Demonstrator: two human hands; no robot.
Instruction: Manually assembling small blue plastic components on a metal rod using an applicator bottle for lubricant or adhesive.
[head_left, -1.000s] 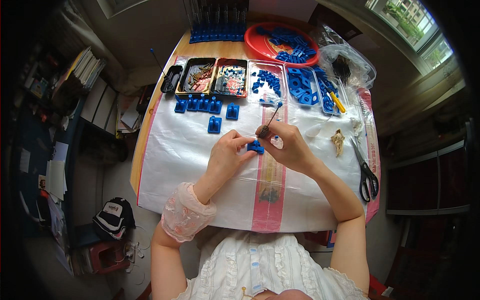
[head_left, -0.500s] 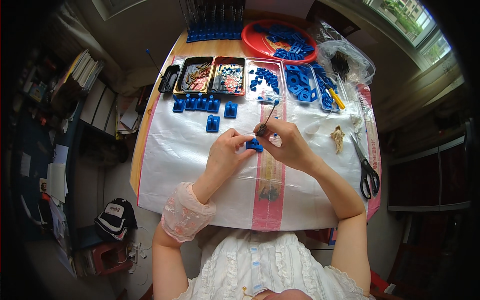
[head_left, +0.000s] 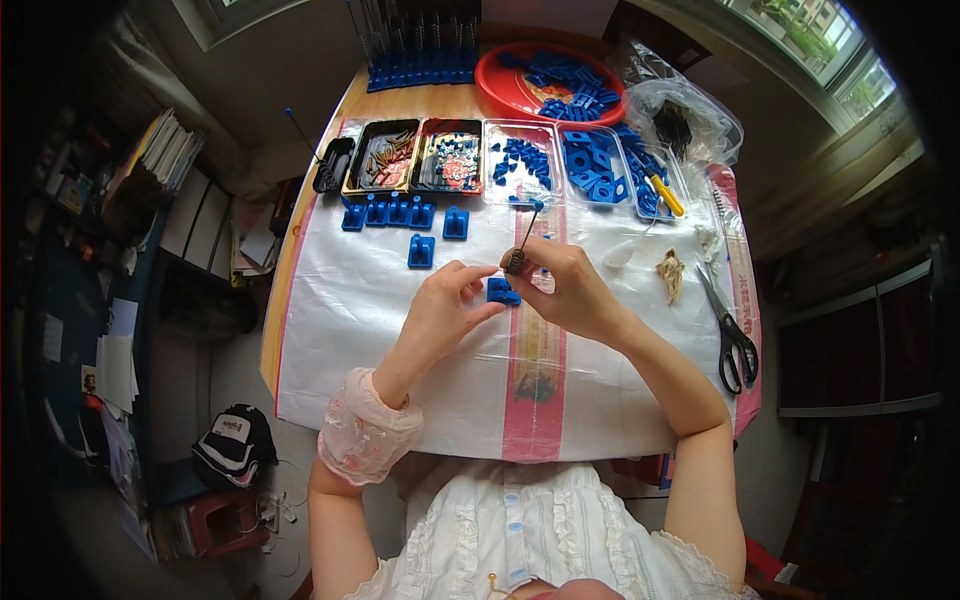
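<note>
One blue part [head_left: 502, 291] between both hands' fingers [head_left: 478, 292]

Glossy blue plastic block [head_left: 503, 290] (woven sheet [head_left: 400, 330] shiny)

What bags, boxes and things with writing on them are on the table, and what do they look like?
White plastic sheet: covers the table, pink stripes, a dark printed patch near the front edge.
Clear plastic bag: far right corner, crumpled, dark pieces inside.
Two black trays: far side, rectangular, small metal parts.
Clear trays: beside them, blue plastic pieces.
Red round tray: back, blue pieces.
</note>
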